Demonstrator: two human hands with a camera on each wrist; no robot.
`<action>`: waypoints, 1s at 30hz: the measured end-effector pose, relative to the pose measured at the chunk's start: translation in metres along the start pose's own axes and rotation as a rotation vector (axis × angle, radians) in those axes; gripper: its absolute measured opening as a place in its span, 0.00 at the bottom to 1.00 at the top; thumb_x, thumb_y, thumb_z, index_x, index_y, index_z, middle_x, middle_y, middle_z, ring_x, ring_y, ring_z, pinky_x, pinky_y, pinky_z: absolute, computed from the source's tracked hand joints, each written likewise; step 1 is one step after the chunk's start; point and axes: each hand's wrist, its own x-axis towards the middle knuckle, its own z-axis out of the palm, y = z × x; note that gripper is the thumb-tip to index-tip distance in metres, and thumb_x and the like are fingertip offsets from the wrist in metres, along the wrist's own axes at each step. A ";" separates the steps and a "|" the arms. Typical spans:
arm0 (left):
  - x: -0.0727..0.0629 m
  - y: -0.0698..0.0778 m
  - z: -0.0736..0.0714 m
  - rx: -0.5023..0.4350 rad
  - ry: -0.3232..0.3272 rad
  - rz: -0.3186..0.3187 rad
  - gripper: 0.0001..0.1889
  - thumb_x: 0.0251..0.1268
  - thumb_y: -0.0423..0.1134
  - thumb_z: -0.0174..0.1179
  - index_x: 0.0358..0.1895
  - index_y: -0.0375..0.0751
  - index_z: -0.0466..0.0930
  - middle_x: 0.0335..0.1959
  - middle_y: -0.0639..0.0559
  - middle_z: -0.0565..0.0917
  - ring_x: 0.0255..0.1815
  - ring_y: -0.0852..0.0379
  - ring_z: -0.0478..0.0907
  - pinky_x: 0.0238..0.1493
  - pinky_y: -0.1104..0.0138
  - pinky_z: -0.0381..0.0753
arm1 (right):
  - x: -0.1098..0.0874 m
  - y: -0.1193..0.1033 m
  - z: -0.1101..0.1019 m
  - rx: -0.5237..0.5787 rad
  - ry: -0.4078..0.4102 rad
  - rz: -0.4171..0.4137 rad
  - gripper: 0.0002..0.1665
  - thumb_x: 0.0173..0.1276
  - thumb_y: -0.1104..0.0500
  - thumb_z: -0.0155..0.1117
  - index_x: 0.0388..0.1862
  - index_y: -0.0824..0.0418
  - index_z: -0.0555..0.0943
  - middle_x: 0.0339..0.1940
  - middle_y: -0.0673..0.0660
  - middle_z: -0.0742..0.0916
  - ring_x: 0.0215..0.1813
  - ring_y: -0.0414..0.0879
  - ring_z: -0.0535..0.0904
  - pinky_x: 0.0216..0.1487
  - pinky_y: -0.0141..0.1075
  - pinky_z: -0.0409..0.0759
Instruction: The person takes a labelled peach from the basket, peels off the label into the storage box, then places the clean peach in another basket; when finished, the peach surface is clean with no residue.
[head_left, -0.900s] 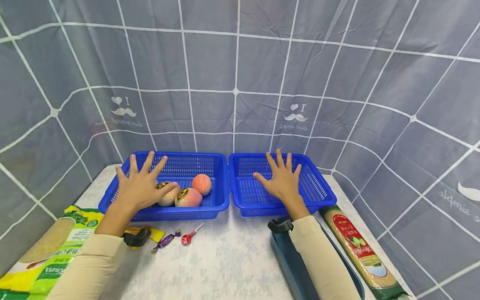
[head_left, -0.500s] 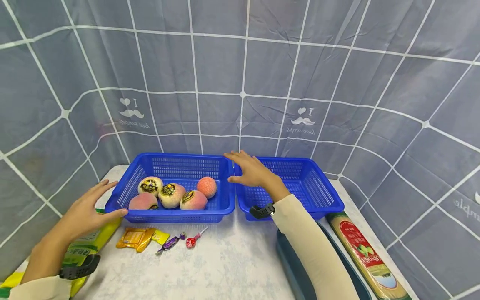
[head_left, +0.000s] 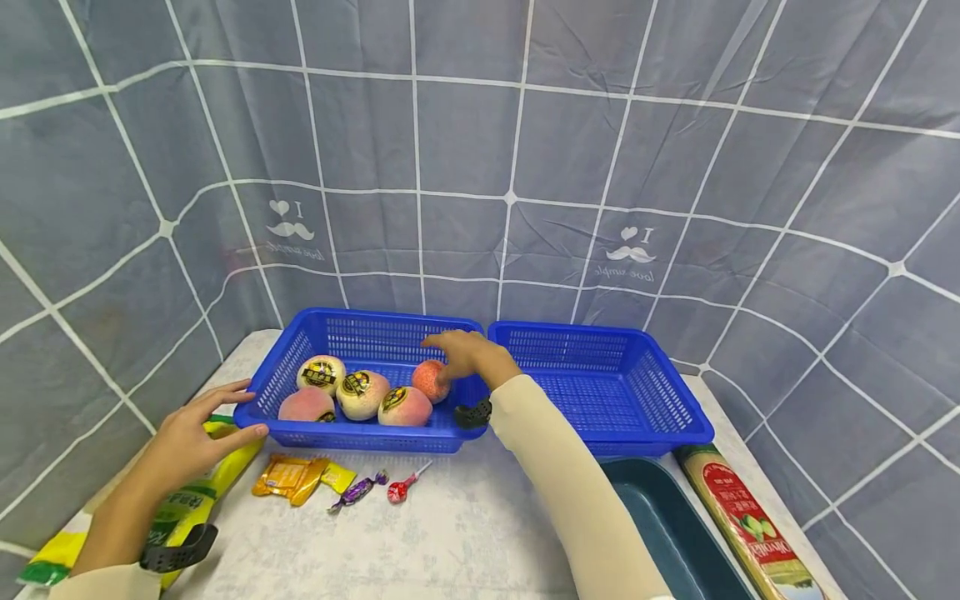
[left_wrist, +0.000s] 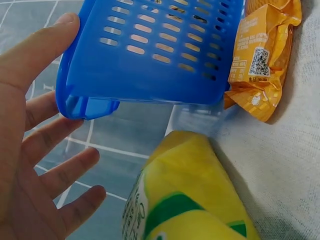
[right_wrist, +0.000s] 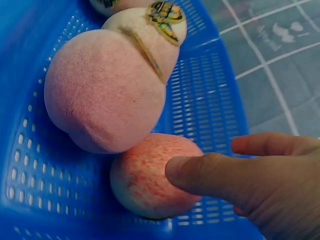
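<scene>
The left blue plastic basket (head_left: 315, 434) holds several pale pink peaches (head_left: 306, 404), some with dark stickers, and a smaller speckled orange-red peach (head_left: 427, 382) at their right. My right hand (head_left: 471, 357) is over the basket's right end, beside that small peach. In the right wrist view the thumb (right_wrist: 200, 172) overlaps the small peach, with the fingers apart from it at the back; whether the thumb touches is hard to tell. My left hand (head_left: 183, 446) is spread at the basket's left end. Its thumb (left_wrist: 50, 37) lies against the rim, with the other fingers loosely extended.
A second blue basket (head_left: 600, 400) stands to the right. A dark teal tray (head_left: 667, 517) and a pasta pack (head_left: 742, 517) lie before it. Orange packets (head_left: 291, 477), a purple candy (head_left: 357, 492) and a red lollipop (head_left: 400, 488) lie in front. A yellow-green bag (head_left: 180, 508) lies left.
My right hand has moved left from the right basket to the small peach in the left one. My left hand has drawn back from over the peaches to that basket's left end.
</scene>
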 end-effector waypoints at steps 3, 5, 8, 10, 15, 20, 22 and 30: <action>-0.001 -0.001 -0.001 -0.013 0.009 -0.010 0.33 0.60 0.51 0.73 0.63 0.32 0.77 0.70 0.31 0.70 0.66 0.20 0.63 0.52 0.23 0.61 | 0.005 -0.006 0.005 0.006 -0.034 0.052 0.46 0.59 0.52 0.79 0.75 0.46 0.71 0.72 0.50 0.76 0.73 0.47 0.68 0.70 0.57 0.58; -0.001 -0.001 -0.002 -0.017 0.009 -0.013 0.34 0.61 0.51 0.73 0.63 0.32 0.76 0.70 0.31 0.69 0.66 0.20 0.63 0.53 0.22 0.60 | 0.009 -0.009 0.010 0.015 -0.054 0.093 0.46 0.57 0.51 0.80 0.75 0.44 0.71 0.71 0.48 0.77 0.72 0.46 0.68 0.71 0.59 0.53; -0.002 -0.001 0.000 -0.020 0.002 -0.013 0.34 0.61 0.51 0.72 0.64 0.31 0.76 0.71 0.31 0.69 0.66 0.20 0.62 0.53 0.22 0.60 | 0.012 -0.012 0.017 0.003 -0.073 0.131 0.45 0.54 0.49 0.82 0.72 0.42 0.74 0.67 0.47 0.80 0.69 0.46 0.71 0.71 0.62 0.50; -0.003 -0.001 0.002 -0.023 -0.005 -0.012 0.34 0.61 0.51 0.72 0.63 0.30 0.76 0.71 0.31 0.69 0.66 0.20 0.63 0.54 0.23 0.60 | 0.012 -0.012 0.022 0.012 -0.083 0.148 0.44 0.54 0.49 0.82 0.70 0.43 0.74 0.65 0.47 0.81 0.68 0.46 0.73 0.72 0.64 0.48; -0.004 -0.001 0.007 -0.036 -0.004 -0.012 0.35 0.62 0.51 0.72 0.64 0.29 0.76 0.71 0.31 0.69 0.67 0.21 0.62 0.54 0.23 0.59 | 0.012 -0.008 0.029 0.024 -0.066 0.146 0.41 0.54 0.50 0.82 0.66 0.43 0.75 0.59 0.46 0.84 0.63 0.45 0.76 0.72 0.65 0.48; -0.004 -0.002 0.008 -0.049 -0.003 -0.008 0.34 0.62 0.50 0.72 0.64 0.29 0.76 0.71 0.31 0.69 0.67 0.20 0.62 0.55 0.23 0.58 | 0.013 -0.001 0.032 -0.002 -0.025 0.111 0.39 0.52 0.46 0.83 0.63 0.43 0.77 0.51 0.44 0.85 0.54 0.43 0.77 0.63 0.55 0.58; -0.004 -0.002 0.008 -0.053 0.001 -0.008 0.34 0.63 0.50 0.72 0.64 0.29 0.75 0.71 0.32 0.68 0.67 0.20 0.62 0.55 0.23 0.57 | 0.013 0.000 0.030 -0.016 -0.003 0.098 0.38 0.51 0.45 0.82 0.62 0.43 0.77 0.49 0.44 0.85 0.52 0.42 0.77 0.59 0.51 0.60; -0.004 -0.005 0.008 -0.049 0.015 -0.017 0.34 0.63 0.50 0.72 0.64 0.29 0.75 0.72 0.31 0.68 0.67 0.20 0.62 0.55 0.23 0.59 | 0.011 -0.002 0.016 -0.013 0.070 0.042 0.37 0.55 0.44 0.79 0.63 0.46 0.77 0.57 0.49 0.83 0.57 0.43 0.76 0.54 0.45 0.65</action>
